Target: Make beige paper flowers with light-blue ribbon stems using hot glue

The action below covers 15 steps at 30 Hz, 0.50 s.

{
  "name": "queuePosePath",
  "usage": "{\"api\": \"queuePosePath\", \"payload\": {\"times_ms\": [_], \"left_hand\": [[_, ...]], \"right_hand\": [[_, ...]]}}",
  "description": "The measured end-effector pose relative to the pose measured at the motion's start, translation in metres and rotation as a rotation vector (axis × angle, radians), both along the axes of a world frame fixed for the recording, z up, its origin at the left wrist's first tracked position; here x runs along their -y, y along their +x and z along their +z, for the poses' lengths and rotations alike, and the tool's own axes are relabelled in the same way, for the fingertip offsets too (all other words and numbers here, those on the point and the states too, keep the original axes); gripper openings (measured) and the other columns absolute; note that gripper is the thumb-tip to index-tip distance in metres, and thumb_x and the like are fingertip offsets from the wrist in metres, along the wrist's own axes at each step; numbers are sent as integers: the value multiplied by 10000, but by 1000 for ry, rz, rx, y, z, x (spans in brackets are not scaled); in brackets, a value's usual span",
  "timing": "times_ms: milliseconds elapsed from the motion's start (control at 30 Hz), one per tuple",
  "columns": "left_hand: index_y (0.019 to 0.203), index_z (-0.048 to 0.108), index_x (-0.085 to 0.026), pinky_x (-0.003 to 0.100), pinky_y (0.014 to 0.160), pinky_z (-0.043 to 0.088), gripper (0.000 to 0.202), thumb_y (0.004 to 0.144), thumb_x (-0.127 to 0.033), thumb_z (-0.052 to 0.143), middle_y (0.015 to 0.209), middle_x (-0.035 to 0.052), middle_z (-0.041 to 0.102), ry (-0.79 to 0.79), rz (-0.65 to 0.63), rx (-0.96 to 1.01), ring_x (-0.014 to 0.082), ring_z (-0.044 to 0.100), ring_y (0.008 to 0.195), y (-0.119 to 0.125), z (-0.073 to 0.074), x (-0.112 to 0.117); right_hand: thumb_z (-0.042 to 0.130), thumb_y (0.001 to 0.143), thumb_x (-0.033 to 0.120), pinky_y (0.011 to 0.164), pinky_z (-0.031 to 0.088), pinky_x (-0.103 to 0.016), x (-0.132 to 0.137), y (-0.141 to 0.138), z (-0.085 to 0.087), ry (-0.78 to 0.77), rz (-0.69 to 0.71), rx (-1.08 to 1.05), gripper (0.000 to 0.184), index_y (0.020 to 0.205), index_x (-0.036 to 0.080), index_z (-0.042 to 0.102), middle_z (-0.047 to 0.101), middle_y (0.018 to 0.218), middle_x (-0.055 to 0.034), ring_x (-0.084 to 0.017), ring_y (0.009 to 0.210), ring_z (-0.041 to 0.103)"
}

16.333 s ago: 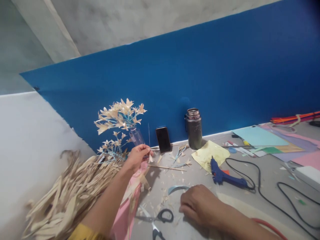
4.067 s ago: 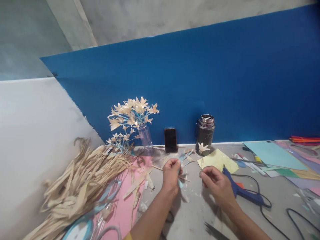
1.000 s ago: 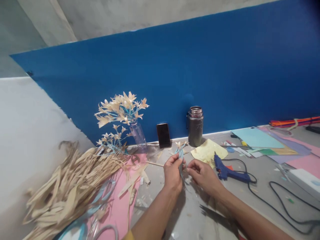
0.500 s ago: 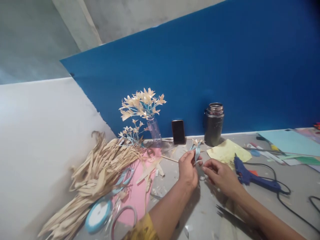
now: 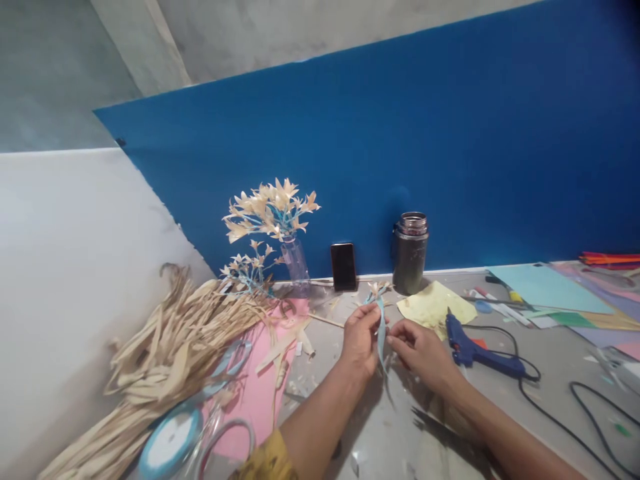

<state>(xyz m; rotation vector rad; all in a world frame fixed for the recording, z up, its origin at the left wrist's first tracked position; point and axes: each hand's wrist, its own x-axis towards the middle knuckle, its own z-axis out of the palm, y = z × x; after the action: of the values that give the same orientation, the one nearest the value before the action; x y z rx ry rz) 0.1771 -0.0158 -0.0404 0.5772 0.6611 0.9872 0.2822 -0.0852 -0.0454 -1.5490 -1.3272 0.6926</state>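
Left hand (image 5: pixel 359 337) pinching a small cream paper flower on a light-blue ribbon-wrapped stem (image 5: pixel 380 320) above the grey tabletop (image 5: pixel 545 360), right hand (image 5: pixel 423 347) gripping the stem's ribbon, blue glue gun (image 5: pixel 475 350) just beside

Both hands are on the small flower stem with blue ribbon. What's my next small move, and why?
Probably wind the blue ribbon one turn down the flower stem: the left hand holds the stem upright, the right hand pinches the ribbon beside it, a loose tail hanging below.
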Motion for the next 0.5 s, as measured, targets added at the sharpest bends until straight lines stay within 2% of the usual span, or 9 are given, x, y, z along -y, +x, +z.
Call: {"api": "queuePosePath", "payload": {"times_ms": [200,500], "left_hand": [[830,632,-152,228,572,408,365,552,-223,857,655,-9,619,45,-7,-13,111,577,599,-1,-2,0],[833,630,-156,238,584,398,391,542,-256,872,675,-15,611,44,-1,-22,118,580,623,-2,0,-2]], "right_hand": [[541,728,320,544,417,-260,-2,2,-2,52,-40,54,132,677,215,600,620,594,12,-163,554,567],[538,752,312,559,411,-264,-1,1,-3,59,-24,59,125,683,220,588,606,601,16,-167,574,554]]}}
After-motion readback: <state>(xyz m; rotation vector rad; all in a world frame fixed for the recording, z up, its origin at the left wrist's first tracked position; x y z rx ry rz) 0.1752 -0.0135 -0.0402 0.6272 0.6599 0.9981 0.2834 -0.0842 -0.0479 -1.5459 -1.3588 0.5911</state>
